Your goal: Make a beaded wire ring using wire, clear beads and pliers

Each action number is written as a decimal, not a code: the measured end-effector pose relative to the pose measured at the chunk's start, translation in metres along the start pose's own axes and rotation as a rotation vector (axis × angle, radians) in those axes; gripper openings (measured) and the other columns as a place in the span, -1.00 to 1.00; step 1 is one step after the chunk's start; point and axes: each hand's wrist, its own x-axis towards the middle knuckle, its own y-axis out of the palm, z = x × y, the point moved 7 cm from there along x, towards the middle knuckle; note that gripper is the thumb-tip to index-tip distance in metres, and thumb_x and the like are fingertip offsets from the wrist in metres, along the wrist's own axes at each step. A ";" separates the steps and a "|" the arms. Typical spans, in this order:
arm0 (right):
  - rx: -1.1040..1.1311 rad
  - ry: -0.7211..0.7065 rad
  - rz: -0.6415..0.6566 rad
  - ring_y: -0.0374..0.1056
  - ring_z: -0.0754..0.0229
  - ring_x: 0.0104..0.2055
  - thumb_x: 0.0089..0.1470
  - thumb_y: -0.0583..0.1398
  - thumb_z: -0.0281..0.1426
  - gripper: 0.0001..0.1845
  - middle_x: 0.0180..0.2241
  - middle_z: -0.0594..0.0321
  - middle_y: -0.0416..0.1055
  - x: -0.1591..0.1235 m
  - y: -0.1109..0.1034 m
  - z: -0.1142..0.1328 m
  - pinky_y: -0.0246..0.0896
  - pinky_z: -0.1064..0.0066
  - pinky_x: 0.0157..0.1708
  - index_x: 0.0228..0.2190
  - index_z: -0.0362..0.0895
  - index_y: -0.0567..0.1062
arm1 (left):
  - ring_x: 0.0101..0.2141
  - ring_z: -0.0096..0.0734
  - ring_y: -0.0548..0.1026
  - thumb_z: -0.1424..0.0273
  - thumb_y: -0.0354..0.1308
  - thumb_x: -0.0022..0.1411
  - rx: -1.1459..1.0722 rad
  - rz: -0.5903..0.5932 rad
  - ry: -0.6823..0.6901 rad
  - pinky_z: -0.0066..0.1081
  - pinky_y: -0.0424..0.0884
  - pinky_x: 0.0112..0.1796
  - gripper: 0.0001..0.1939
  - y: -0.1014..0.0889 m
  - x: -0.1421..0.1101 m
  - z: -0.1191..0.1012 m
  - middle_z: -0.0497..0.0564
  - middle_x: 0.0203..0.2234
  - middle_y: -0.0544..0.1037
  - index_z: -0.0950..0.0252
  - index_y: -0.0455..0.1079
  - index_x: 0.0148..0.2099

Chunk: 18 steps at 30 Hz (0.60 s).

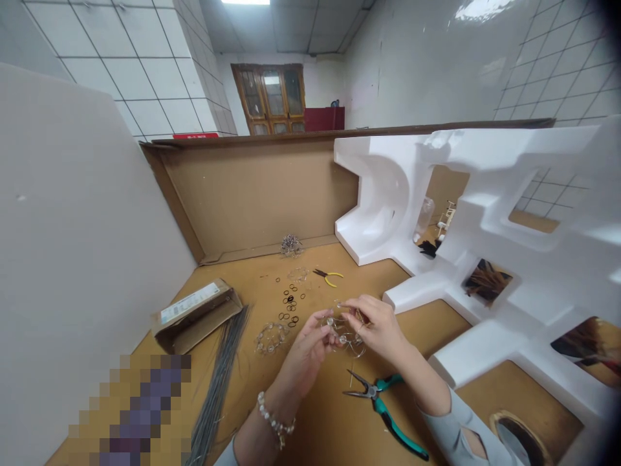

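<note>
Between my two hands is a ring of bent silver wire with clear beads [343, 339]. My left hand [310, 346], with a beaded bracelet at the wrist, pinches its left side between thumb and fingers. Fingertips of my right hand [376, 323] are closed on the ring's right side; the exact grip point is partly hidden. Long-nose pliers with green handles [381, 395] lie jaws apart just below my hands. To the left rests another beaded wire ring [272, 338]. Several small dark rings [290, 299] are scattered beyond my left hand.
Yellow-handled pliers [330, 278] and a clump of wire pieces [290, 244] lie farther back. On the left are a bundle of straight grey wires [220, 382] and an open cardboard box [198, 317]. White foam packing [412, 285] borders the right; a cardboard wall [262, 194] closes the back.
</note>
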 end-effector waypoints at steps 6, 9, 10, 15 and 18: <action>-0.075 0.090 -0.020 0.33 0.29 -0.52 0.07 0.19 -0.32 -0.81 -0.54 0.29 0.44 -0.003 0.006 -0.002 0.19 0.46 -0.43 -0.26 -0.11 0.47 | -0.29 -0.43 0.42 0.36 0.17 0.14 0.248 0.031 -0.047 -0.33 0.33 -0.19 -0.58 -0.002 0.001 -0.003 0.02 -0.27 0.44 0.25 0.18 0.04; -0.072 0.066 0.047 0.33 0.30 -0.53 0.06 0.19 -0.33 -0.76 -0.56 0.32 0.43 -0.003 0.009 -0.002 0.16 0.47 -0.45 -0.19 -0.11 0.45 | -0.13 -0.33 0.37 0.35 0.25 0.05 0.571 -0.029 0.061 -0.31 0.28 -0.11 -0.42 -0.011 -0.001 -0.026 0.11 0.00 0.32 0.21 0.14 0.10; -0.065 0.059 0.075 0.33 0.31 -0.53 0.05 0.20 -0.33 -0.73 -0.56 0.34 0.43 -0.003 0.010 -0.001 0.15 0.48 -0.45 -0.16 -0.11 0.44 | -0.14 -0.33 0.37 0.34 0.24 0.06 0.679 -0.029 0.089 -0.30 0.27 -0.10 -0.43 -0.011 -0.004 -0.034 0.12 0.00 0.32 0.22 0.15 0.11; -0.067 -0.006 0.180 0.37 0.29 -0.48 0.08 0.17 -0.33 -0.62 -0.53 0.35 0.46 -0.004 0.016 0.009 0.12 0.48 -0.43 -0.03 -0.09 0.35 | -0.23 -0.37 0.34 0.32 0.09 0.21 0.997 0.048 0.245 -0.31 0.24 -0.11 -0.58 0.002 -0.018 -0.056 0.06 -0.16 0.45 0.23 0.17 0.10; -0.093 -0.046 0.235 0.40 0.26 -0.42 0.10 0.15 -0.33 -0.58 -0.45 0.30 0.51 -0.007 0.022 0.015 0.12 0.46 -0.43 0.01 -0.10 0.31 | -0.30 -0.37 0.34 0.29 0.05 0.23 1.156 0.047 0.261 -0.35 0.27 -0.21 -0.67 0.007 -0.022 -0.053 0.04 -0.22 0.47 0.23 0.26 0.04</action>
